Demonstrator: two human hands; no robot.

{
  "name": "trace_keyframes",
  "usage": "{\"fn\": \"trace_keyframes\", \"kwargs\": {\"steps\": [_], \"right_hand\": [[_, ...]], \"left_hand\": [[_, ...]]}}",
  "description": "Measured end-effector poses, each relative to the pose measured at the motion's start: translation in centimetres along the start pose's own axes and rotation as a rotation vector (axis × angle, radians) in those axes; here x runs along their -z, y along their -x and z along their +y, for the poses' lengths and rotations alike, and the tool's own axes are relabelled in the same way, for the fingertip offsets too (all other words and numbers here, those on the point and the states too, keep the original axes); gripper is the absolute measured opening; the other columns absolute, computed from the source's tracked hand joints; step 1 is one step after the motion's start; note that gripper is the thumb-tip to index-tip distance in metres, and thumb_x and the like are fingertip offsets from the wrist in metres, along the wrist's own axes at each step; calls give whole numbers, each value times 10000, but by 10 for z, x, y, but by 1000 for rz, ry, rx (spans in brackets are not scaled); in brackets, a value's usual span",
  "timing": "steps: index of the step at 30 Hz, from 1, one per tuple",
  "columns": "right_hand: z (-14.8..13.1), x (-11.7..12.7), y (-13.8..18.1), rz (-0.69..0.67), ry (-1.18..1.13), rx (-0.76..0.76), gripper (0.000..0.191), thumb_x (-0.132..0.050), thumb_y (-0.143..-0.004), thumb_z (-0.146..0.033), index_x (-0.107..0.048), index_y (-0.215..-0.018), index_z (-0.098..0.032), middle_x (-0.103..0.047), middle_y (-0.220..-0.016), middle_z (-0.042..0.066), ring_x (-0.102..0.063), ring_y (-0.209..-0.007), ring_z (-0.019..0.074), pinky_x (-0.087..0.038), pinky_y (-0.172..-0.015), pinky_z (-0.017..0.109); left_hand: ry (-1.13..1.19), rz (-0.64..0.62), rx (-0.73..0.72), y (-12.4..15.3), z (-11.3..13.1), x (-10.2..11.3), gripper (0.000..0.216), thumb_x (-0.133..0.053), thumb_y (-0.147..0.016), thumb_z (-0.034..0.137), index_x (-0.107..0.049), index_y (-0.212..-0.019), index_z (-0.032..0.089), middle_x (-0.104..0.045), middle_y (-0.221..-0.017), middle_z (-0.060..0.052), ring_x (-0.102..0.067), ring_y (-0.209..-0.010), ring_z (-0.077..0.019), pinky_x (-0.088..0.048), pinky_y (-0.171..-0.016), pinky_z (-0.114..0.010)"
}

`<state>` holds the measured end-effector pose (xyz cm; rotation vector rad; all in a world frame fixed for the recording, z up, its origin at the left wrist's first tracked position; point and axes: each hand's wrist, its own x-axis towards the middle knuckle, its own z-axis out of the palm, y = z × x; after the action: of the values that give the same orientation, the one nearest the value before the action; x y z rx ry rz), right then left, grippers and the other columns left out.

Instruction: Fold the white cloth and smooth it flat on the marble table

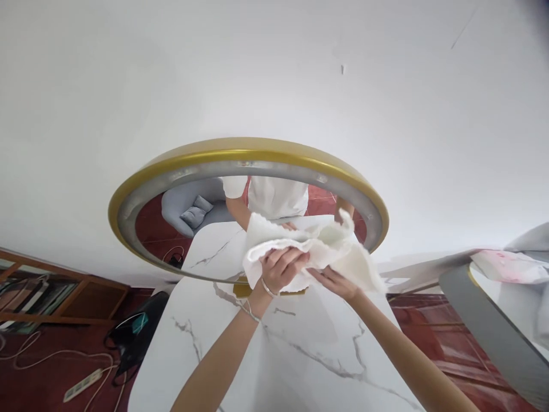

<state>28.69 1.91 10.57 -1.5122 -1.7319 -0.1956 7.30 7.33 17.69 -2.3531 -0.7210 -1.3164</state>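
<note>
A crumpled white cloth (330, 246) is held up in front of a round mirror with a gold frame (240, 151) that stands on the far end of a white marble table (300, 349). My left hand (281, 268), with a thin bracelet on the wrist, has its fingers curled over the cloth's left part. My right hand (332, 280) reaches under the cloth from the right, fingers pinched on its lower edge. The mirror glass shows a person's white shirt and arms.
A wooden shelf (64, 292) stands low at the left. A black bag (137, 337) and a white power strip (83, 384) with cables lie on the dark red floor. A second mirror edge (493, 332) and pink-white fabric (510, 266) sit at the right.
</note>
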Motion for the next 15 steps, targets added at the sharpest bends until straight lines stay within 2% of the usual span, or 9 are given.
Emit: {"fn": "trace_keyframes", "kwargs": {"steps": [3,6,9,12,15], "right_hand": [[1,19,-23,-37,45,168,186,-575,-871,-451,-712,-891,-328,-719,-815,-8,-639,-743,135,-489,-746,268],[-11,41,-66,177,190,162,317,-503,-873,-510,-715,-866,-275,-717,-838,52,-649,-875,207,-464,-839,376],[-33,63,-108,409,273,113,437,-416,-878,-607,-701,-896,-275,-709,-937,73,-583,-1093,271,-365,-976,523],[-49,74,-128,466,271,178,521,-380,-861,-688,-690,-960,-281,-694,-1013,74,-517,-1199,293,-274,-1038,580],[-54,70,-117,361,269,372,539,-440,-814,-739,-680,-1031,-308,-699,-1023,63,-540,-1171,302,-293,-1025,561]], "left_hand": [[19,-51,100,-54,-1,10,148,-529,-925,310,-672,-911,345,-715,-807,14,-644,-873,-197,-434,-843,-414],[19,11,130,-121,3,35,238,-411,-974,345,-648,-980,353,-703,-931,-1,-607,-1023,-220,-402,-914,-472],[-11,122,78,-175,10,66,320,-308,-1005,287,-613,-1056,369,-676,-1079,13,-544,-1155,-205,-347,-999,-493],[-42,205,18,-193,9,84,340,-299,-1004,232,-610,-1074,350,-681,-1073,25,-545,-1144,-184,-368,-995,-452],[-93,210,-23,-169,-4,84,292,-386,-982,237,-630,-1103,342,-706,-1021,23,-598,-1045,-188,-434,-907,-412]]}}
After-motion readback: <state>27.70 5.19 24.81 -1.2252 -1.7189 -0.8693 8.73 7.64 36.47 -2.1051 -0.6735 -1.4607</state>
